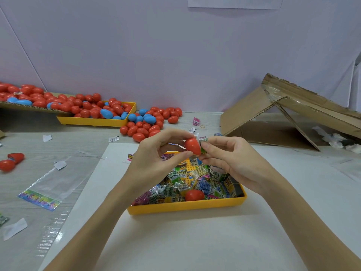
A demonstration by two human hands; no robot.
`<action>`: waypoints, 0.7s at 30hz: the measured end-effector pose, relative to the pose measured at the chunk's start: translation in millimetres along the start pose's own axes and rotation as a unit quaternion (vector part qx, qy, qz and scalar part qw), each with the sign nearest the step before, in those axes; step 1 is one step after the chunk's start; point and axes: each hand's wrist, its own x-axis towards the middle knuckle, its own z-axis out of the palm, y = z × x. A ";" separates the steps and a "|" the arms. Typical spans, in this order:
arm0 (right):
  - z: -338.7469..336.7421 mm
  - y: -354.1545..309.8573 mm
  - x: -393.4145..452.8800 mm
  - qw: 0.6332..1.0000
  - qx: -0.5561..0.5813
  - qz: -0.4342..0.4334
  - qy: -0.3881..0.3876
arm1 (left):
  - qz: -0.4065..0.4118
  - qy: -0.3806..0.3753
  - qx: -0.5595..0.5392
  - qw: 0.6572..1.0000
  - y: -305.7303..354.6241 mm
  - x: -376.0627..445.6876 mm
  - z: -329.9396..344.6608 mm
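**Stuffing packets into plastic eggs: where I grip**

My left hand (156, 153) has the red egg shell (192, 146) pinched between thumb and fingertips, held in the air over the far end of the yellow tray (185, 207). My right hand (230, 157) is pinching a green packet (203, 148) right at the shell's open end, touching it. My fingers hide how far in the packet sits, so I can't tell.

The shell looks like thin, glossy hard plastic, so I'd call it very light, stiff and a bit slippery. I think the best grip is around the widest part near the rim. On the tapered tip it would probably squirt out of my fingers. I'd also go easy on the squeeze, since a thin shell could flex out of round and then the other half won't snap on.

The packet is the opposite: soft crinkly film that weighs nothing and folds if you look at it wrong. I'd hold it close to the leading edge so it feeds in instead of buckling.

My guess is the mate for this shell is the red half (194, 195) lying on the packets at the near side of the tray.
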 end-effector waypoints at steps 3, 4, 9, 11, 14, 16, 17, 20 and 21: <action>0.6 -2.2 -1.6 1.000 -0.012 0.009 0.005 | -0.003 -0.014 -0.002 1.000 -0.7 -0.7 0.9; 0.9 -2.8 -2.3 1.000 -0.013 0.010 0.005 | -0.003 -0.018 -0.001 1.000 -0.7 -1.1 1.6; 0.6 -1.8 -1.7 1.000 -0.001 0.005 -0.002 | 0.001 -0.005 0.005 1.000 1.2 -1.6 3.9; 0.9 -2.4 -1.7 1.000 0.017 -0.002 -0.011 | 0.009 -0.009 0.015 1.000 0.6 -1.1 3.6; 1.5 -3.2 -2.8 1.000 0.010 -0.003 -0.019 | 0.014 -0.031 0.028 0.999 -0.8 0.1 2.7; 2.2 -2.2 -2.7 1.000 0.007 -0.004 -0.019 | 0.014 -0.039 0.033 0.999 -1.7 0.3 2.9; 3.0 -1.9 -2.5 1.000 0.011 -0.004 -0.019 | 0.013 -0.037 0.033 0.999 -1.8 0.2 3.0; 3.8 -2.6 -2.9 0.999 0.021 -0.002 -0.025 | 0.002 -0.022 0.027 0.999 -2.0 -0.3 3.4; 3.1 -3.6 -3.2 0.999 0.024 0.002 -0.032 | -0.004 -0.016 0.024 1.000 -2.2 -0.3 3.5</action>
